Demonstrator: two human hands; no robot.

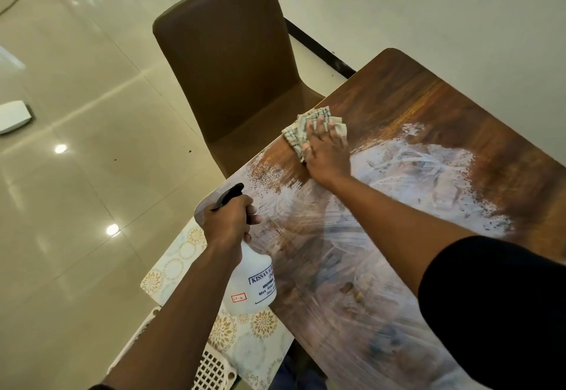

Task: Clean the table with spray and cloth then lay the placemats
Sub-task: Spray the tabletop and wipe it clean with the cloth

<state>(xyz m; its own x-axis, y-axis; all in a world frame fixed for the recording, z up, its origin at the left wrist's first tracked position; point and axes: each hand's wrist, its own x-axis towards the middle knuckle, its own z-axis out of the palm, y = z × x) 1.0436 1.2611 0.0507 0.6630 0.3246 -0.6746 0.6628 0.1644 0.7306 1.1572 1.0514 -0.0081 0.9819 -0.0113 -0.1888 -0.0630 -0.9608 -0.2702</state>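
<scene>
Right hand pressed flat, fingers spread, on cloth to wipe wet table; left hand gripping spray bottle aside (ready to respray).

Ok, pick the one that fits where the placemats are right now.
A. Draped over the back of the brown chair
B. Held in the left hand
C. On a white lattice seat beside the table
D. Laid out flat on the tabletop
C: the patterned placemats lie on the white lattice seat below the table edge, while the left hand grips the spray bottle.
</scene>
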